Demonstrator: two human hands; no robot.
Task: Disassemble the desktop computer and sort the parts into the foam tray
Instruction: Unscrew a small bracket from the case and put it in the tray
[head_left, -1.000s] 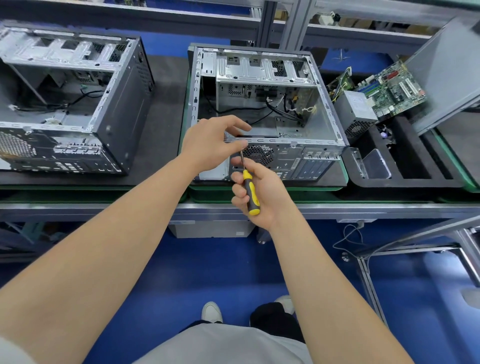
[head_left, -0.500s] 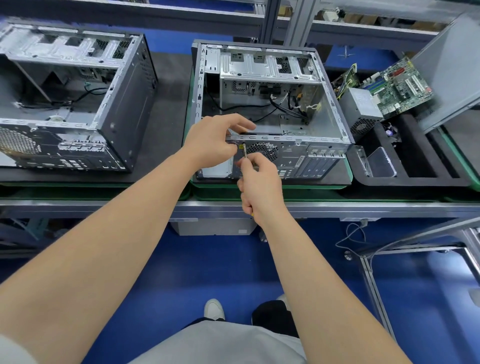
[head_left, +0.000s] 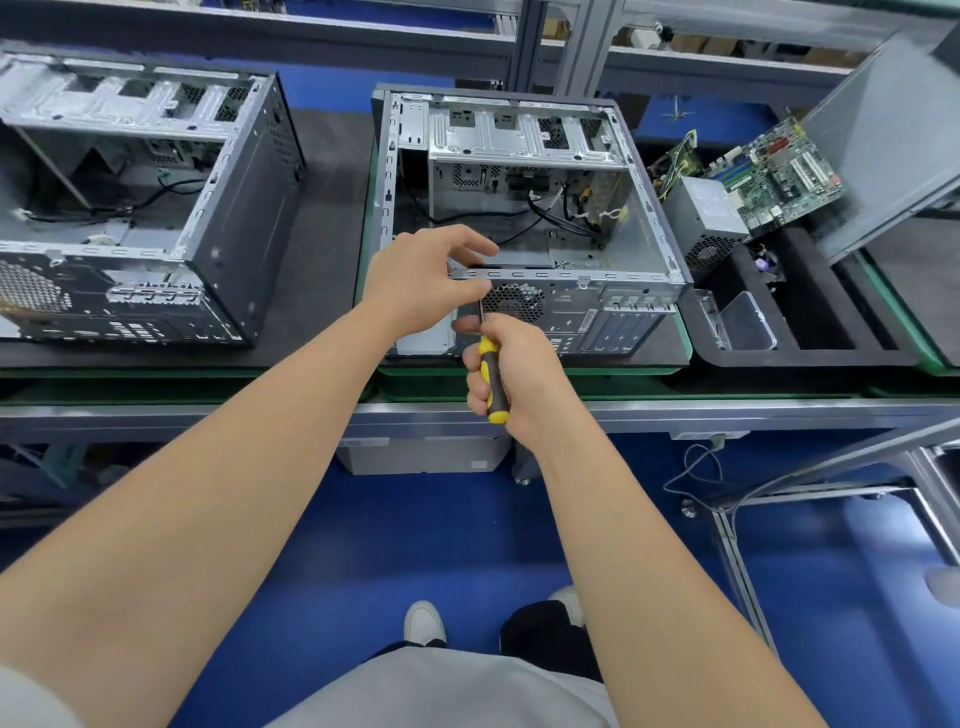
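The open computer case (head_left: 524, 156) lies on its side in front of me, its rear panel with the fan grille (head_left: 514, 301) facing me. My left hand (head_left: 421, 280) holds the case's near top rail, fingers over it and thumb on the rear panel just left of the grille. My right hand (head_left: 519, 379) grips the yellow-and-black screwdriver (head_left: 491, 379), its thin shaft pointing up at the rear panel beside my left thumb; the tip is hidden behind my fingers. The black foam tray (head_left: 831, 353) sits to the right of the case.
A power supply (head_left: 701, 213) and a green motherboard (head_left: 779, 171) stand at the tray's back, a clear plastic box (head_left: 748, 322) in its front slot. A grey side panel (head_left: 883, 130) leans at far right. A second stripped case (head_left: 130, 208) lies to the left.
My right hand rose to the rear panel half a second ago, then dropped slightly, so the screwdriver handle shows again. My left hand stays on the rail.
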